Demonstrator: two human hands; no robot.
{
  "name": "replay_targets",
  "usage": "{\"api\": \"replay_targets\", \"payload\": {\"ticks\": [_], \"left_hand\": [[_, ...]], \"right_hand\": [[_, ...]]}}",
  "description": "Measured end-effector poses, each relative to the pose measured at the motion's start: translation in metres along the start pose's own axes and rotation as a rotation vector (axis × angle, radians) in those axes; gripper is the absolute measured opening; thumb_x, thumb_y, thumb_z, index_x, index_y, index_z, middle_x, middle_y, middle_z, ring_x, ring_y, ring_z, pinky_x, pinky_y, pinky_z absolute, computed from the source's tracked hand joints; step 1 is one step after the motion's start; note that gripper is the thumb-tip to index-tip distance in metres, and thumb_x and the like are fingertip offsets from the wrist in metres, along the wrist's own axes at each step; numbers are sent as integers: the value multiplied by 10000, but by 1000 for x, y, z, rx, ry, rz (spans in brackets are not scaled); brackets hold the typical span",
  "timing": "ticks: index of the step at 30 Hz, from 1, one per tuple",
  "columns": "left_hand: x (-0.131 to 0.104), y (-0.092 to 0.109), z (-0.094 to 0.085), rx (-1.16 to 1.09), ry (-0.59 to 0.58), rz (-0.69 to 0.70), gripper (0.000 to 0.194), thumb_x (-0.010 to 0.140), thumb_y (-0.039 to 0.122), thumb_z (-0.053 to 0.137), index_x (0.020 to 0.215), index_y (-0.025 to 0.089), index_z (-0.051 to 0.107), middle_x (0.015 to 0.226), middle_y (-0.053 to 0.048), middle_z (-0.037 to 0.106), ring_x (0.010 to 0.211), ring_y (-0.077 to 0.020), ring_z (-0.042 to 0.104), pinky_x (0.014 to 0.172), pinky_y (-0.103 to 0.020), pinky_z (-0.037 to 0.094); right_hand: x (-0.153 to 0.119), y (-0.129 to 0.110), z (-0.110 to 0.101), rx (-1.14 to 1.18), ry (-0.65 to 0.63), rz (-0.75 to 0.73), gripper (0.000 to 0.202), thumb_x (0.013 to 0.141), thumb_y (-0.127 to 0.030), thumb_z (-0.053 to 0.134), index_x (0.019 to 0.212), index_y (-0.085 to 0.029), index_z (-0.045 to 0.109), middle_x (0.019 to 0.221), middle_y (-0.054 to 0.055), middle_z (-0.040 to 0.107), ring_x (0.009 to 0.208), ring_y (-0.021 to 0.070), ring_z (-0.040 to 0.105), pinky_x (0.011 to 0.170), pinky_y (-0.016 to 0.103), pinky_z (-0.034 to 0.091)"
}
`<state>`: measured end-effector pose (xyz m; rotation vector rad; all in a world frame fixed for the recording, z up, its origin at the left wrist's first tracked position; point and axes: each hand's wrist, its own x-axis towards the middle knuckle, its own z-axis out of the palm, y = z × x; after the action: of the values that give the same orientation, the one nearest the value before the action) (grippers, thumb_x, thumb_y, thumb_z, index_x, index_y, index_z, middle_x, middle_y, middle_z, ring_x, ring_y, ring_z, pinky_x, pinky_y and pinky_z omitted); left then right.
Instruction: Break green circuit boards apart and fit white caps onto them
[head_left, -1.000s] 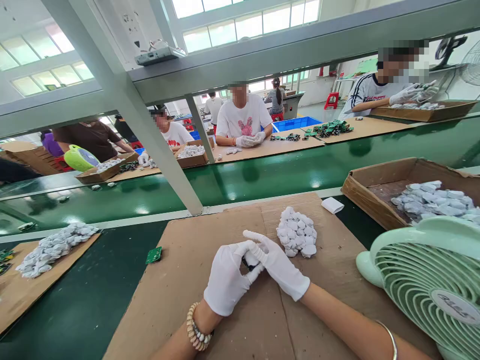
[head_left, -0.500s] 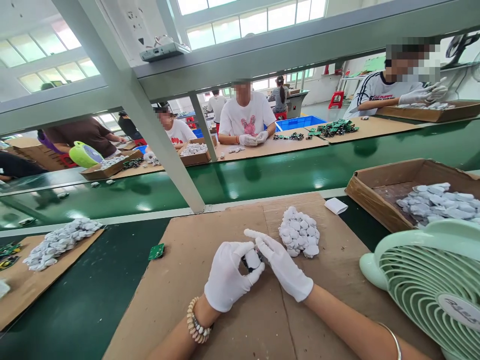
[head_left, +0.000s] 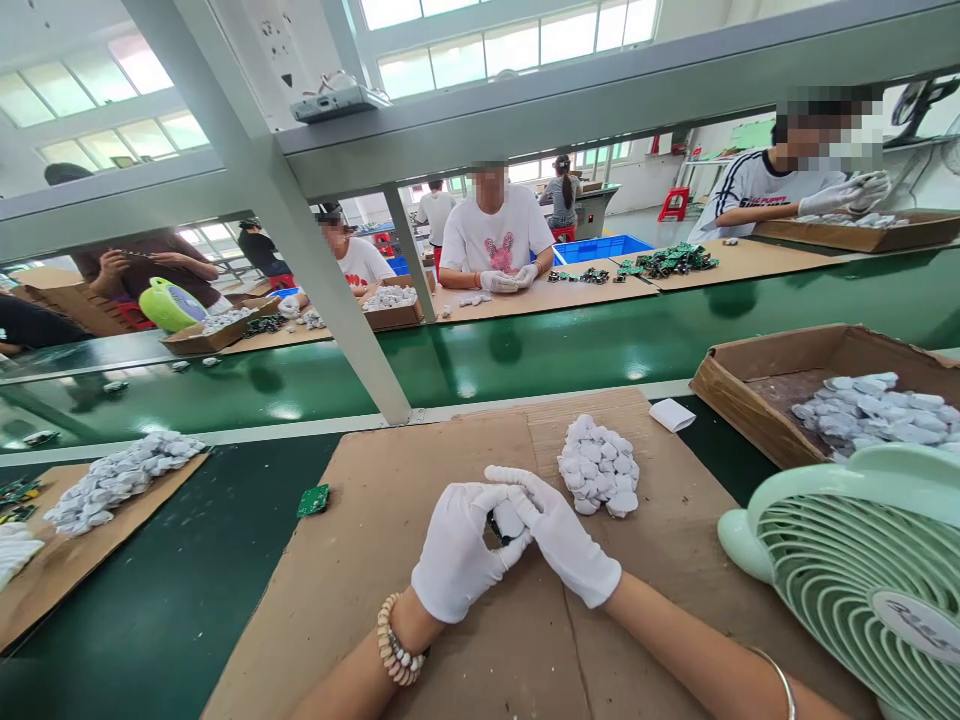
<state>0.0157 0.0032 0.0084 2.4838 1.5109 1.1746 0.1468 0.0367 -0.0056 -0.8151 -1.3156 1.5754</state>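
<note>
Over the cardboard sheet (head_left: 390,560), my left hand (head_left: 459,552), in a white glove, is closed round a small part with a rounded white face and dark edges (head_left: 509,519). My right hand (head_left: 564,535), gloved as well, lays its fingers over the top and right side of that part and presses on it; its fingertips touch the left hand's fingers. What lies beneath the fingers is hidden. Just beyond the right hand is a pile of white rounded pieces (head_left: 598,465). A green circuit board (head_left: 313,500) rests at the sheet's left edge.
A pale green fan (head_left: 855,570) stands close at my right, before a cardboard box (head_left: 739,400) of white pieces. Another white pile (head_left: 120,480) is at left. A slanted metal post (head_left: 330,230) rises beyond the sheet, by the green conveyor belt (head_left: 525,335). Co-workers sit across it.
My right fingers have shifted slightly left, covering more of the white-faced part. On the belt, small pieces at left have moved left. A person at far left has raised their hands.
</note>
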Motion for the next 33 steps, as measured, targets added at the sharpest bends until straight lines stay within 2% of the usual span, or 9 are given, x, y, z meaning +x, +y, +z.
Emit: {"api": "replay_targets", "payload": {"ticks": [5,7,9,11,15,20,23,26,33], "left_hand": [[0,-3,0,18,38,-12,325,696,238,676,997,206,555,841,-19,671,784,-182,623,731,-322,445],[0,-3,0,5,15,-9,316,701,223,667,998,215,559,834,-12,671,776,-174,624,730,-316,447],[1,-2,-1,-17,-25,-16,282,706,208,656,974,228,572,775,9,662,740,-159,619,718,-305,445],[1,-1,-1,-26,-34,-13,240,708,208,652,937,228,579,704,23,638,697,-150,604,704,-302,441],[-2,-2,2,-8,26,29,291,709,220,654,982,218,552,718,12,630,723,-163,599,723,-321,446],[-4,-10,3,-52,59,16,412,718,263,661,1093,219,495,991,-61,647,906,-207,610,803,-383,462],[-3,-17,1,-103,65,1,450,710,295,680,1110,218,488,1025,-71,643,928,-209,606,814,-392,475],[-3,-21,-1,-198,13,14,465,704,312,696,1111,223,489,1041,-71,644,940,-201,601,826,-378,485],[-3,-25,-3,-317,-46,48,566,691,333,712,1179,224,448,1066,-82,634,966,-201,602,842,-361,490]], "right_hand": [[0,-7,-3,18,-6,-14,379,836,-423,492,1133,-213,600,1220,67,586,1087,216,534,970,386,396],[1,-8,-4,0,-16,15,417,838,-452,484,1160,-205,584,1114,73,638,994,213,574,910,386,436],[0,-7,-4,-25,-35,58,445,812,-439,534,1182,-193,563,913,58,684,855,202,608,822,380,478],[0,-5,-4,-46,-50,59,419,793,-409,572,1147,-185,580,850,49,687,838,199,614,808,372,486],[-1,-5,-2,-73,-46,-53,342,803,-399,554,1064,-192,630,1100,71,649,1035,212,568,949,374,419],[1,-12,-9,-29,-24,-36,398,866,-414,424,1174,-221,586,1186,63,600,990,214,567,898,387,434],[1,-21,-14,-68,-50,-26,370,819,-319,499,1166,-231,592,931,33,660,832,181,569,800,344,456],[0,-27,-18,-97,-110,4,427,764,-241,544,1190,-225,571,599,-33,546,608,131,482,648,294,439],[0,-28,-21,-93,-167,35,430,736,-214,560,1163,-191,592,594,-42,504,540,86,375,534,241,351]]}}
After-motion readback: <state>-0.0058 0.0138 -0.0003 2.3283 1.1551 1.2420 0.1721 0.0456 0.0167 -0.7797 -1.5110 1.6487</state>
